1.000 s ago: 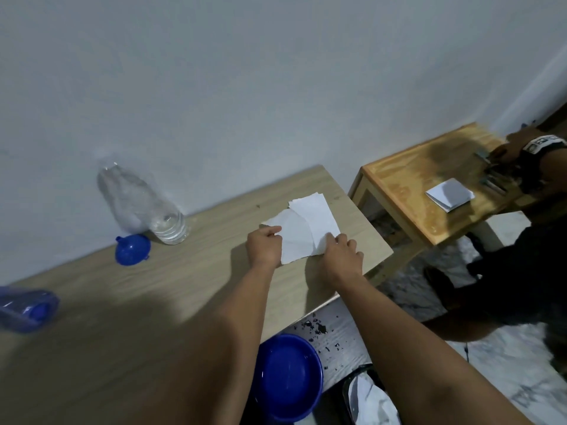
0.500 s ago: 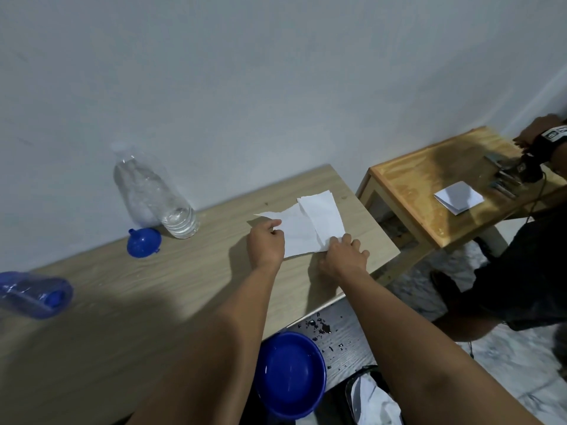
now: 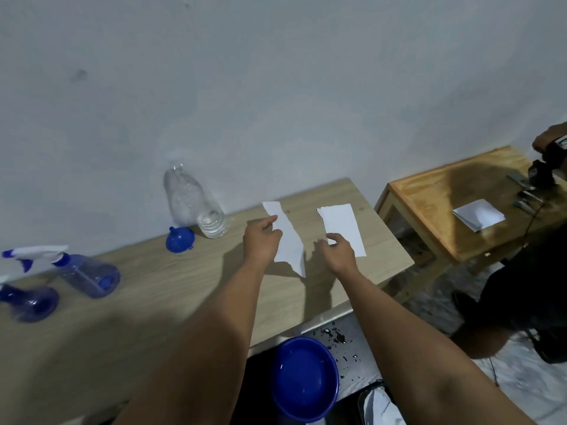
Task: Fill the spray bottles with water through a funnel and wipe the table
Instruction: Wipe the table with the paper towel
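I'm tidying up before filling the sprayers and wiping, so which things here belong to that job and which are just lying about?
For the job:
spray bottles
funnel
water bottle
blue basin
paper pieces
table

Lying about:
side table
folded paper

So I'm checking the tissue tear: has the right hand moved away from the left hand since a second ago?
Yes. The right hand pulled its tissue piece rightward, toward the table's right end.
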Demonstrator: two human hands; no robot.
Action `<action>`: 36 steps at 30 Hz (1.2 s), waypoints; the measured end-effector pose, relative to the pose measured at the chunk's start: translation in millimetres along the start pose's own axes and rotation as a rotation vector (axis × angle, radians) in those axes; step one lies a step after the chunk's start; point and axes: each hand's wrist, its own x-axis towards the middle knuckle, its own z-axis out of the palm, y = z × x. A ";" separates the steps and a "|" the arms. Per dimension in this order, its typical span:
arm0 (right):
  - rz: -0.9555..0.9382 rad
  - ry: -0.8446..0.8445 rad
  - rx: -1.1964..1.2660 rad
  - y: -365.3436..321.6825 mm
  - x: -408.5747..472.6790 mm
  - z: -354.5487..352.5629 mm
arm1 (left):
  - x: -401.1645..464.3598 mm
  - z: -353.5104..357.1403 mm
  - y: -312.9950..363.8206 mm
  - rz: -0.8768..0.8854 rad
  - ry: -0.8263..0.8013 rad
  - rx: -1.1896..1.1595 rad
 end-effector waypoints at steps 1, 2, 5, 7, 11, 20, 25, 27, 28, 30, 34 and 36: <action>0.057 -0.034 0.092 -1.2 3.6 11.0 | -4.4 -10.6 -0.6 -0.005 -0.015 -0.005; 0.105 -0.071 0.152 0.9 11.5 24.6 | -8.4 -22.6 -3.1 -0.008 -0.025 -0.010; 0.193 -0.203 0.264 3.7 24.3 66.8 | -21.4 -64.9 -14.7 -0.012 -0.011 -0.027; 0.206 -0.264 0.332 -5.7 15.3 89.6 | -29.0 -95.7 -26.5 -0.041 0.028 -0.051; 0.135 -0.278 0.546 -48.1 -45.5 127.4 | -50.1 -160.4 -54.9 -0.102 0.111 -0.074; -0.088 -0.365 0.354 -96.3 -140.1 250.0 | -106.2 -310.8 -146.1 -0.230 0.255 0.032; -0.184 -0.462 0.241 -112.2 -191.9 335.9 | -121.0 -395.8 -208.6 -0.273 0.300 0.182; -0.204 -0.465 0.193 -118.3 -208.3 369.9 | -121.4 -431.5 -231.8 -0.283 0.303 0.291; -0.205 -0.462 0.161 -121.0 -216.2 386.8 | -121.6 -449.6 -243.1 -0.294 0.304 0.349; -0.209 -0.467 0.098 -124.0 -230.4 421.9 | -117.9 -485.8 -267.1 -0.298 0.310 0.415; -0.243 -0.487 -0.016 -130.9 -252.0 485.3 | -99.5 -543.3 -306.3 -0.266 0.305 0.407; -0.255 -0.485 -0.079 -134.2 -260.0 510.2 | -88.4 -566.4 -324.9 -0.263 0.296 0.424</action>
